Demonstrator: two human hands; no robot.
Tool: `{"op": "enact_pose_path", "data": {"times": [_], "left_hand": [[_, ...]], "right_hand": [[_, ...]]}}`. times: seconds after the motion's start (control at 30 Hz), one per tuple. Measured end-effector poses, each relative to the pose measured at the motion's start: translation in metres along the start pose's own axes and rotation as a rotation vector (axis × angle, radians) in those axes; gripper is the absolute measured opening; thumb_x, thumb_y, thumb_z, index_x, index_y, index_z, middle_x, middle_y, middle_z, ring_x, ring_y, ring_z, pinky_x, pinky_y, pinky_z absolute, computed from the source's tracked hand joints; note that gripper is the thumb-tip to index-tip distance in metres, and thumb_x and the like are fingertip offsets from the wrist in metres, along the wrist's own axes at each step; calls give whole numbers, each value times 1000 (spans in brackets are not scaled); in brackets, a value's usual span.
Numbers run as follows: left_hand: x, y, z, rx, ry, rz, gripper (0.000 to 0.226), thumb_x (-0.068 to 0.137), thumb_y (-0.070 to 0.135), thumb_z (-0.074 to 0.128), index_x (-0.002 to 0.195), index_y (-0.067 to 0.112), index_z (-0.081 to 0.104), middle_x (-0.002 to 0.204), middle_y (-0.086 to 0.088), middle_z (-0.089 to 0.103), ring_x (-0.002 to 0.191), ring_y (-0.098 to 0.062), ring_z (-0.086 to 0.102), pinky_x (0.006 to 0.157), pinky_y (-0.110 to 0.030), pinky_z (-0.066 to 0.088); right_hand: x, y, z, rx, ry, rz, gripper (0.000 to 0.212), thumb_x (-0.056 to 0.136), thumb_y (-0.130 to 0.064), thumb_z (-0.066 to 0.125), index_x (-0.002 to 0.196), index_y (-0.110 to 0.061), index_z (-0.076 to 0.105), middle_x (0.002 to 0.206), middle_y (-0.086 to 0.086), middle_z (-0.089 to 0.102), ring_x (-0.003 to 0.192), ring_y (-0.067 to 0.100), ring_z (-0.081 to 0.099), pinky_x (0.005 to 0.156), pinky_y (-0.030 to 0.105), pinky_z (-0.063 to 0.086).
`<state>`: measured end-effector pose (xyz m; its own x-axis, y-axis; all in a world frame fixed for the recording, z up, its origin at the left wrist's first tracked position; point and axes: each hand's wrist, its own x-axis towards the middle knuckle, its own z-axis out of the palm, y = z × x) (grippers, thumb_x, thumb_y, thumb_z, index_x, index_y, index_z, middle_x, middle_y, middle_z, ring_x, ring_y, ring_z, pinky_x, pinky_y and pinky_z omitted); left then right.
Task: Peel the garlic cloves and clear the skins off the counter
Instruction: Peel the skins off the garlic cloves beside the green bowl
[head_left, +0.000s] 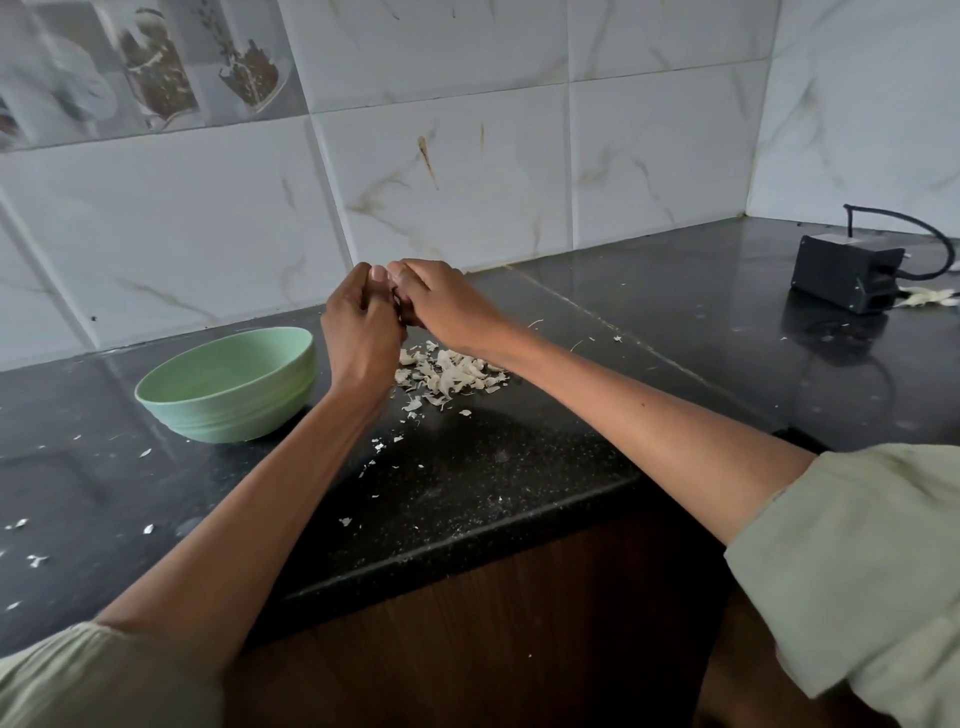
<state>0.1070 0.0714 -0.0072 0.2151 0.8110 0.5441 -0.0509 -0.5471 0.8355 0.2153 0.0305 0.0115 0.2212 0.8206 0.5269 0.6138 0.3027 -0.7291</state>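
My left hand (361, 332) and my right hand (444, 301) are raised together above the black counter (519, 467), fingers curled and fingertips meeting. Whatever they pinch between them is hidden by the fingers; I cannot make out a garlic clove. Right below the hands lies a pile of pale garlic skins (449, 375). A light green bowl (231, 384) stands on the counter to the left of my left hand; its visible inside looks bare.
Small skin flakes (379, 444) are scattered over the counter toward the front edge and the far left. A black box with a cable (849, 271) sits at the back right, more pale skins (930, 297) beside it. Tiled wall behind.
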Motion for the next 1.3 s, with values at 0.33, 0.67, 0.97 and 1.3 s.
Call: {"op": "enact_pose_path", "data": {"times": [0.33, 0.67, 0.97, 1.3], "left_hand": [[-9, 16, 0, -61, -96, 21, 30, 116, 20, 40, 101, 0, 57, 66, -8, 48, 47, -3, 52, 49, -15, 42], [1, 5, -9, 46, -130, 20, 10, 106, 15, 60, 108, 8, 66, 85, -4, 72, 61, -15, 63, 54, -21, 47], [-4, 1, -6, 510, -244, 160, 46, 107, 53, 54, 75, 27, 76, 64, 9, 73, 57, -10, 70, 70, -39, 62], [7, 1, -14, 182, -163, 55, 12, 95, 27, 77, 104, 19, 77, 91, 1, 78, 80, -14, 73, 72, -34, 61]], "right_hand": [[-4, 3, -16, 209, -106, 85, 40, 116, -32, 34, 82, -15, 47, 57, -9, 48, 50, 4, 39, 52, 25, 30], [4, 9, -39, 215, -37, 70, 33, 115, -22, 38, 106, -5, 65, 71, 0, 54, 62, 8, 45, 56, 19, 38], [9, 15, -49, 259, -28, 5, 17, 104, -23, 65, 111, -15, 79, 94, 6, 73, 77, 11, 57, 68, 22, 48], [14, 20, -54, 243, 23, -46, 22, 94, -13, 79, 115, -6, 78, 114, 1, 79, 83, 5, 66, 73, 22, 55]]}}
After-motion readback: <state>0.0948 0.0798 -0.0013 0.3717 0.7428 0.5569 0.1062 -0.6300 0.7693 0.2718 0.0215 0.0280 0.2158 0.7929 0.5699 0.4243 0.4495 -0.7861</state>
